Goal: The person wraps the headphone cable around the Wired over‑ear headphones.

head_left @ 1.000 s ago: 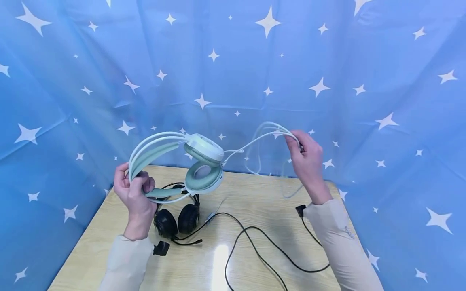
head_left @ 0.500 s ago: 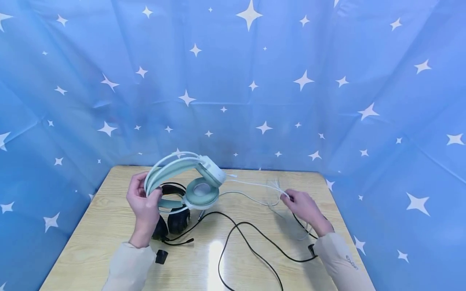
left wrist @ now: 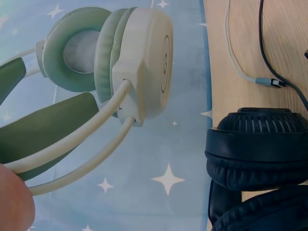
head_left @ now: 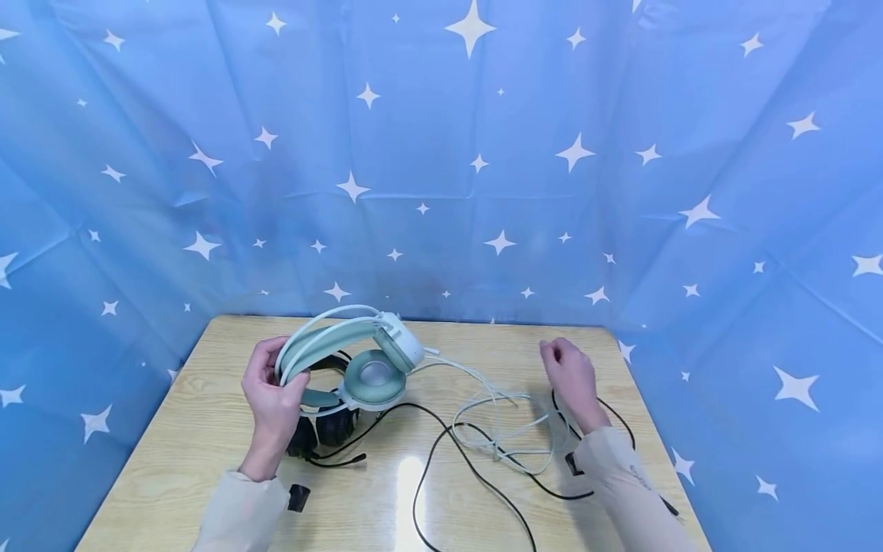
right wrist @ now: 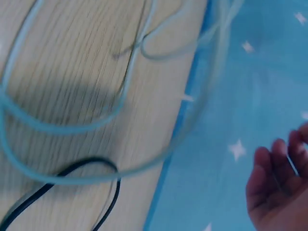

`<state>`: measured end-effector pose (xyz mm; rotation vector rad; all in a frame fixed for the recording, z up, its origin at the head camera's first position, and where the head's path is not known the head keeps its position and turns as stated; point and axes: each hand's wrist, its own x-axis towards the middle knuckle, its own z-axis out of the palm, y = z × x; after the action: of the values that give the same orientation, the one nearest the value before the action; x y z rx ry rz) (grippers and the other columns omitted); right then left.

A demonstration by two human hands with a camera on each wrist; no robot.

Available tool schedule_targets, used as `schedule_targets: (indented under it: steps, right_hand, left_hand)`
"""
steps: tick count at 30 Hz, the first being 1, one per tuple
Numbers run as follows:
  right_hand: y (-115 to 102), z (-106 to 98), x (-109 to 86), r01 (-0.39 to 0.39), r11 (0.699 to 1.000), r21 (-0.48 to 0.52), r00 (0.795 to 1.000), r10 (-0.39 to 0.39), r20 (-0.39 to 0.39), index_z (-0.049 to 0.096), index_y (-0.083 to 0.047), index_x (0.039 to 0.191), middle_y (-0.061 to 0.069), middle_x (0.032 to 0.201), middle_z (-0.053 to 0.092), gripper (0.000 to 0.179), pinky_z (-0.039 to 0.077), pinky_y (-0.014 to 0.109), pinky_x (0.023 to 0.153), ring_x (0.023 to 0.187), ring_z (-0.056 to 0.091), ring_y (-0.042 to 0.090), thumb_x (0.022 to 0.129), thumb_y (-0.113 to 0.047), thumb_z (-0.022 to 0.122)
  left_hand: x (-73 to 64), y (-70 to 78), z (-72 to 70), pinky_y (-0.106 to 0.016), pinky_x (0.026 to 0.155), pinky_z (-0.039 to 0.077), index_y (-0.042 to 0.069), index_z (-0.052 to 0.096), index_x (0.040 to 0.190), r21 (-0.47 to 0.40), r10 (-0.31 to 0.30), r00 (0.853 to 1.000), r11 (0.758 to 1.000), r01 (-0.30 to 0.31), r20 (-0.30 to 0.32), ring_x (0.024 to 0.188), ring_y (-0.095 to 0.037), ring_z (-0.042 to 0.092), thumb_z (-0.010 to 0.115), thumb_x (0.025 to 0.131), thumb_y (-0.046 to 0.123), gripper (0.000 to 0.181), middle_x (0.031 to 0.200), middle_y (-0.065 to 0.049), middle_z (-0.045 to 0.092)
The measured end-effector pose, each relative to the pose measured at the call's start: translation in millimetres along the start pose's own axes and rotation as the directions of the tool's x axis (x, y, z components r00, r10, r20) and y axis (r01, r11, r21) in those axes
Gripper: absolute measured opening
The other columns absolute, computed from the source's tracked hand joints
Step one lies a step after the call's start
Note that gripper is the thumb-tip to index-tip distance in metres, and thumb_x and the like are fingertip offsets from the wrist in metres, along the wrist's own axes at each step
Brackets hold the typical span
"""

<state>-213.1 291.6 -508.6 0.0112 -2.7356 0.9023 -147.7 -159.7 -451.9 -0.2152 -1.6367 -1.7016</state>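
Note:
In the head view, my left hand [head_left: 271,402] grips the headband of a pale mint-and-white headset [head_left: 375,377], holding it tilted above the table. The left wrist view shows its padded earcups [left wrist: 151,62] and part of my thumb [left wrist: 15,202]. Below it lies a black headset [left wrist: 260,149], partly hidden by the held one in the head view. My right hand [head_left: 571,377] hovers over the table's right side, holding nothing, its fingers loosely curled in the right wrist view. Left of it, the pale headset cable [right wrist: 72,129] hangs in loose loops, looking blurred in places.
The black headset's cable [head_left: 415,502] winds across the wooden table [head_left: 172,452] and passes under the pale loops. Its microphone boom [head_left: 345,463] points right. A blue curtain with white stars [head_left: 441,153] stands behind the table and along both sides.
Both hands have come down with the pale headset. My right hand has let go of the bunched pale cable, which has dropped into loops to its left.

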Motion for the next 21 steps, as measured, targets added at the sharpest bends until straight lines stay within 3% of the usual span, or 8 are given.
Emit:
schedule_targets:
  steps: [3,5,8,12,17,21]
  right_hand:
    - [-10.3,22.5,6.0,0.063,0.997,-0.052,0.991,-0.056,0.12,0.069,-0.002,0.111,0.015,0.104,0.068,0.029,0.052,0.051,0.085,0.094,0.065,0.032,0.106,-0.026,0.055]
    - [-14.8,40.7,7.3,0.067,0.993,-0.093,0.969,-0.042,0.245,0.067,0.0,0.124,0.018,0.119,0.067,0.034,0.051,0.055,0.094,0.108,0.065,0.036,0.104,-0.027,0.059]
    - [-17.9,65.9,6.4,0.044,0.981,-0.188,0.922,0.033,0.385,0.067,0.001,0.118,0.018,0.113,0.067,0.035,0.053,0.053,0.089,0.101,0.065,0.036,0.102,-0.029,0.065]
    - [-16.0,88.7,4.8,0.023,0.951,-0.308,0.905,0.112,0.411,0.065,-0.003,0.085,0.01,0.08,0.059,0.02,0.049,0.043,0.065,0.07,0.055,0.026,0.095,-0.019,0.071]
    - [-15.0,95.2,4.9,0.054,0.926,-0.374,0.906,0.112,0.409,0.057,-0.01,0.064,0.003,0.061,0.05,0.027,0.045,0.039,0.055,0.057,0.047,0.022,0.088,-0.011,0.07]
    - [-8.8,84.9,3.8,-0.027,0.961,-0.276,0.918,0.133,0.373,0.055,-0.011,0.064,-0.001,0.061,0.046,0.028,0.041,0.036,0.053,0.056,0.042,0.018,0.088,-0.019,0.067]
  left_hand:
    - [-0.4,1.2,-4.3,-0.016,0.067,0.047,-0.02,0.058,0.109,-0.006,0.013,1.0,1.0,-0.013,-0.012,0.076,-0.004,0.061,0.053,0.068,-0.024,0.041,0.092,0.007,0.072]
    - [-1.6,2.2,-6.6,-0.016,0.066,0.046,-0.02,0.058,0.109,0.005,0.02,1.0,1.0,-0.02,-0.017,0.075,-0.004,0.061,0.054,0.069,-0.024,0.041,0.092,0.006,0.071]
    - [-3.5,4.2,-9.6,-0.016,0.063,0.045,-0.019,0.059,0.109,0.03,0.022,1.0,0.999,-0.022,-0.02,0.074,-0.005,0.06,0.056,0.07,-0.024,0.039,0.092,0.007,0.071]
    - [-5.4,7.2,-11.9,-0.016,0.063,0.045,-0.019,0.059,0.108,0.04,0.015,1.0,0.999,-0.014,-0.025,0.074,-0.005,0.06,0.057,0.07,-0.025,0.039,0.09,0.006,0.071]
    - [-5.2,7.9,-12.8,-0.017,0.064,0.046,-0.021,0.059,0.107,0.024,0.017,0.999,1.0,-0.016,-0.036,0.075,-0.006,0.062,0.058,0.069,-0.026,0.039,0.09,0.004,0.072]
    - [-4.3,7.9,-13.9,-0.016,0.063,0.046,-0.02,0.059,0.108,-0.005,0.007,0.999,1.0,-0.007,-0.05,0.074,-0.006,0.061,0.056,0.069,-0.025,0.039,0.088,0.003,0.071]
